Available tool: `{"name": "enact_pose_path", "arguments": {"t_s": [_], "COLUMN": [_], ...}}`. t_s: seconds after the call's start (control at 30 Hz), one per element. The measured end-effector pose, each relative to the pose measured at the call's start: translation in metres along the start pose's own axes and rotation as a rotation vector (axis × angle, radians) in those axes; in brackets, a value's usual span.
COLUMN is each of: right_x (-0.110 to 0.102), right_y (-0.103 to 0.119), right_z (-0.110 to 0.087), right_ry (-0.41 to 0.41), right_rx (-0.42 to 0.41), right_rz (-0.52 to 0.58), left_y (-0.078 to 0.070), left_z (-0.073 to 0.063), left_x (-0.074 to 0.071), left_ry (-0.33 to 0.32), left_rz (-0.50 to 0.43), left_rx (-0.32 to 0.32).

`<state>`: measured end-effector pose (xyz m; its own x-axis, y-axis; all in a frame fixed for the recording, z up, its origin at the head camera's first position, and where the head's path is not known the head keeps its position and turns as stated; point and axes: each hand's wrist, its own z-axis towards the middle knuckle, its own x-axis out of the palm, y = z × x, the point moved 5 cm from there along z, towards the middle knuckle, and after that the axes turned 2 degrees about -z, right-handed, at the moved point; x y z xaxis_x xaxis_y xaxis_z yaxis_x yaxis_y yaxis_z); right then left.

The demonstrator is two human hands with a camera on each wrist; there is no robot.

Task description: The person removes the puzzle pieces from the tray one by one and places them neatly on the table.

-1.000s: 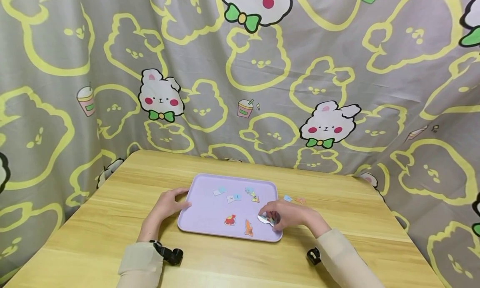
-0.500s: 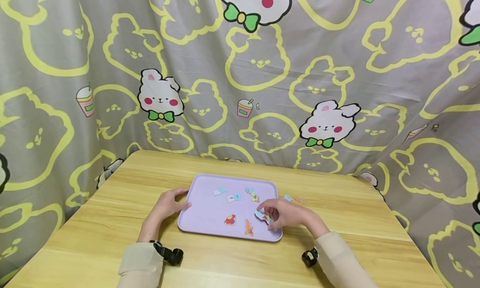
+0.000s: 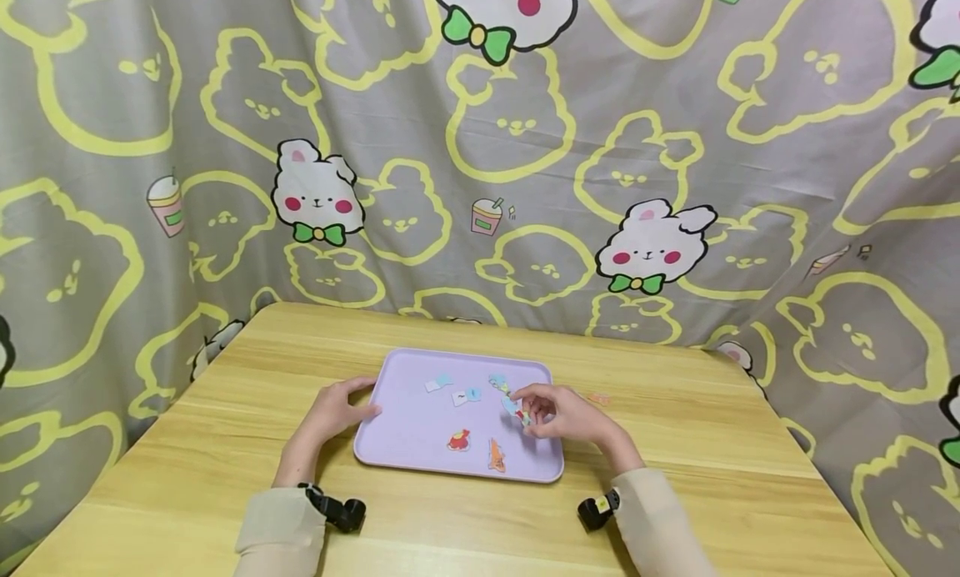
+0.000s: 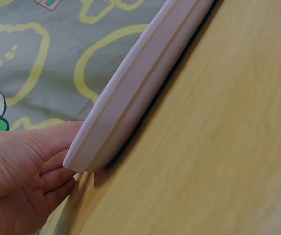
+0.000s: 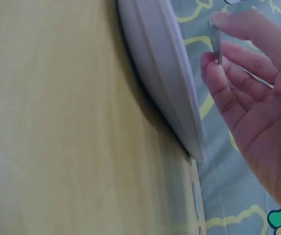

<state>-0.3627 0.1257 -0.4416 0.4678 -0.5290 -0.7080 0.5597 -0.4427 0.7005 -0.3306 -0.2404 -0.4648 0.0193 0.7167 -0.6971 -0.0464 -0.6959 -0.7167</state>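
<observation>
My right hand pinches a flat, colourful cut-out piece between thumb and fingers over the right part of the lilac tray. Seen edge-on in the right wrist view, that cut-out piece is thin. My left hand holds the tray's left side, thumb at the rim. On the tray lie two white-and-blue pieces, a red cut-out and an orange cut-out. A blue-and-yellow piece lies just beyond the held one, partly overlapped by it in the head view.
The tray lies on a wooden table. Right of it, past my right hand, is another orange piece. A grey curtain with cartoon prints hangs behind the table. Both wrists wear small black cameras.
My right hand has lifted the piece away from the tray's near right corner and carried it up and slightly left, towards the blue-and-yellow piece. The left hand stays put.
</observation>
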Motion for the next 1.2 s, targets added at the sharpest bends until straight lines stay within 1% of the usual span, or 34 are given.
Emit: {"name": "enact_pose_path", "arguments": {"t_s": [0.13, 0.3, 0.43, 0.77, 0.87, 1.1, 1.2], "right_x": [0.000, 0.000, 0.000, -0.005, -0.007, -0.015, -0.020], "right_y": [0.000, 0.002, -0.001, -0.009, -0.011, -0.017, -0.018], "right_z": [0.000, 0.000, -0.001, -0.011, -0.015, -0.023, -0.029], "right_ry": [-0.004, -0.017, -0.032, -0.090, -0.098, -0.148, -0.157], "right_rx": [0.014, 0.005, 0.008, 0.013, 0.028, 0.077, 0.105], "right_rz": [-0.005, 0.017, 0.029, 0.048, 0.055, 0.015, 0.028], "left_y": [-0.001, -0.002, -0.002, -0.006, -0.005, -0.002, -0.002], "left_z": [0.000, 0.000, -0.001, -0.001, -0.002, -0.002, -0.002], "left_x": [0.000, 0.000, 0.000, -0.001, -0.001, 0.000, 0.000], "left_ry": [-0.002, -0.005, -0.006, -0.015, -0.015, -0.012, -0.013], "left_rz": [0.000, 0.000, 0.002, 0.011, 0.017, 0.020, 0.022], "left_rx": [0.006, 0.014, 0.013, 0.015, 0.011, 0.008, 0.009]}}
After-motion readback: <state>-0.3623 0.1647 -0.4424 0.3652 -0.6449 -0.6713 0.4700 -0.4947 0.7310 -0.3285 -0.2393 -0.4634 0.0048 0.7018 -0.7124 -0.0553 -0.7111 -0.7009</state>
